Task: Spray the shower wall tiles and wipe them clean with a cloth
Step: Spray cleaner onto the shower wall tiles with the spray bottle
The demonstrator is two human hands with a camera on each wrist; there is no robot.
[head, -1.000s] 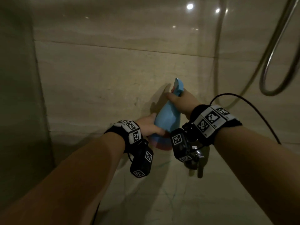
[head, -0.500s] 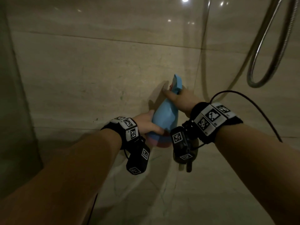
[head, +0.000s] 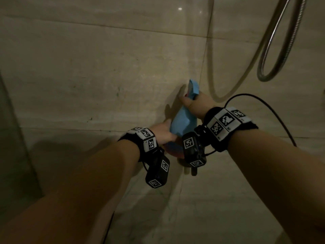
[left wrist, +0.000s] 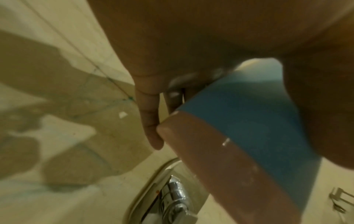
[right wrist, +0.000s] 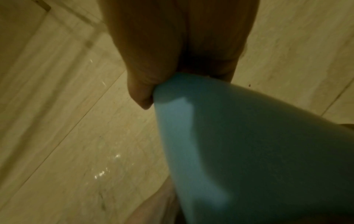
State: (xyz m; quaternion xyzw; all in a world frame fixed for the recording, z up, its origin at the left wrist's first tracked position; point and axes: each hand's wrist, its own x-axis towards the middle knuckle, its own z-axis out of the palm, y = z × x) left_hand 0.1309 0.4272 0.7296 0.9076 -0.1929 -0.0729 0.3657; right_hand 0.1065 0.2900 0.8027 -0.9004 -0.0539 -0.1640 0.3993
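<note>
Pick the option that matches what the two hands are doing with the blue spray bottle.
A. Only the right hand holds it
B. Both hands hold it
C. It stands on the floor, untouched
B: the right hand grips the neck of the blue spray bottle while the left hand holds its base.

Over the past second, both hands have drifted rightward along the tiled shower wall (head: 88,67), carrying the blue spray bottle (head: 182,120) with them. The bottle's head, a second ago left of the vertical grout line (head: 204,55), now sits almost against it. The right hand (head: 197,104) and left hand (head: 163,132) have edged slightly lower in the head view. The hanging shower hose (head: 270,55) now looms larger and nearer the right hand.
</note>
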